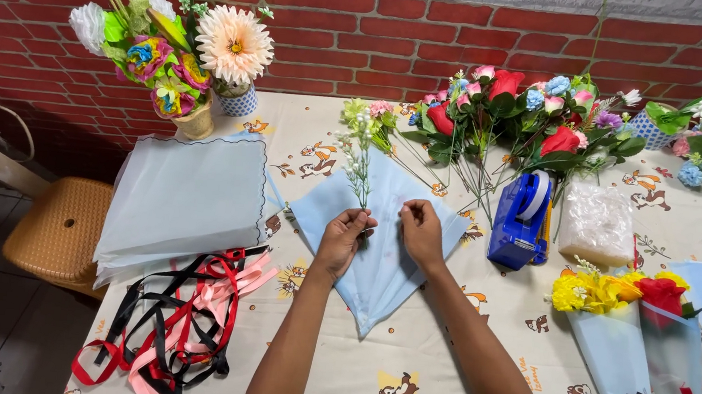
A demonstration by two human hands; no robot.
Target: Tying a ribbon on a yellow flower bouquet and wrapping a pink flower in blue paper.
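Both hands work at the middle of the table [436,380], over a folded sheet of pale blue wrapping paper [383,265] whose point aims at the near edge. Left hand [344,238] pinches the stem of a small white-flowered sprig [359,156] between narrowed fingers, the sprig lying up the paper's left side and reaching past its far edge. Right hand [421,230] rests just beside it on the paper, fingertips closed on the sheet's upper fold. Bare cloth lies open near the forearms. To the left, tangled red, pink and black ribbons [172,326] sit near a stack of blue sheets [186,197]. To the right stand a blue tape dispenser [521,219] and two wrapped bouquets [640,340]. Farther off, loose artificial flowers [516,110] spread along the brick wall [368,38].
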